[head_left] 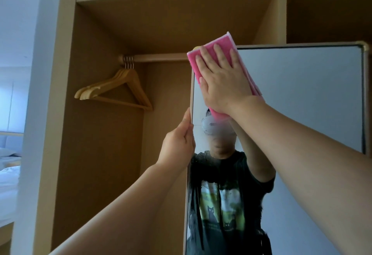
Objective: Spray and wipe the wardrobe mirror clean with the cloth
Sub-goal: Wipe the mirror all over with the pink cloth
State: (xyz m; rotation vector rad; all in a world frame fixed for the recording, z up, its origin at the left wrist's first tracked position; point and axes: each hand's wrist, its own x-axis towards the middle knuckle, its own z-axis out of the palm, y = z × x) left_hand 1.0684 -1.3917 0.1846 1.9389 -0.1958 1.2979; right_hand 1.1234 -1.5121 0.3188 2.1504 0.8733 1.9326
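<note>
The wardrobe mirror (302, 97) stands tall in a pale metal frame, filling the right half of the view. My right hand (223, 79) lies flat with straight fingers on a folded pink cloth (217, 45), pressing it against the mirror's top left corner. My left hand (179, 144) grips the mirror's left frame edge lower down, thumb along the front. Wet streaks show on the lower glass, where a person in a dark printed shirt is reflected. No spray bottle is in view.
An open wooden wardrobe bay (112, 113) lies left of the mirror, with a rail (161, 57) and several wooden hangers (118, 89) bunched at its left end. A white wall edge and a bed (9, 184) sit at far left.
</note>
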